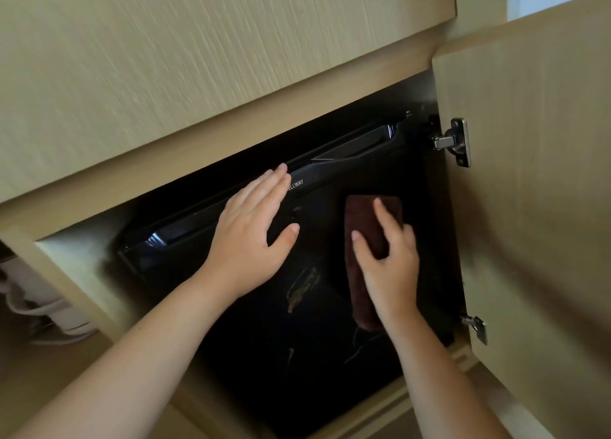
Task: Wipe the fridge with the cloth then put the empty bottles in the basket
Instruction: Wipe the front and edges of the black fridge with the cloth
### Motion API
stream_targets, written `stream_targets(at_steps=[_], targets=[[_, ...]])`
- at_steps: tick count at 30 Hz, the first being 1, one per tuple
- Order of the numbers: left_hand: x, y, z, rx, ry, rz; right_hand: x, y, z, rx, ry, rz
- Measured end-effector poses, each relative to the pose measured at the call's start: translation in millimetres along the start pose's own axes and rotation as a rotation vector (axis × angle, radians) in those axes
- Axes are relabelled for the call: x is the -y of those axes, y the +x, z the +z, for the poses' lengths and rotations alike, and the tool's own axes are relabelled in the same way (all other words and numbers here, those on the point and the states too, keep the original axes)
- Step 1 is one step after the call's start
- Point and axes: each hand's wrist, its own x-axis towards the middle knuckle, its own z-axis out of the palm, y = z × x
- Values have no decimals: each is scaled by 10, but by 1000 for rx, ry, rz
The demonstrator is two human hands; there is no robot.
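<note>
The task is at its first part, the wiping, and by my reading it is not far along. The right hand (388, 260) holds the brown cloth (363, 214) pressed to the front of the black fridge (297, 356), thumb and forefinger laid on it and the other fingers bent over its far edge. The folded cloth shows above the fingertips and hangs out below the wrist. Just to the thumb side of this grip the left hand (246, 237) lies flat on the door with its fingers straight and together, steadying the door rather than holding anything. Below and to the thumb side of the cloth, pale streaks (302, 288) show on the glossy door; whether they are dirt or reflections I cannot tell. The open cabinet door (529, 207) stands on the little-finger side of the grip. No bottle and no basket are in view, so that second part looks wholly undone.
</note>
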Motion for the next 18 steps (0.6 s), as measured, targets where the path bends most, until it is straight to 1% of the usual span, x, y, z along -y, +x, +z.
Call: stream_targets(at_steps=[2,3,8,11,14,18], targets=[[24,-172,-19,-48,39,-22,-35,-177,42,64,-53,-51],[43,-282,-29,-73,71,-29,-52,-201,33,61,-48,-48],[274,-744,-144,-147,200,-117,-44,126,-120,-145,103,160],[429,-872,-218,-175,225,-241,46,230,-47,-195,74,188],[530,-981,-264,-169,191,-331,134,109,81,-162,12,130],[529,-1166,-196,-138,107,-342,186,-205,238,-41,-33,-35]])
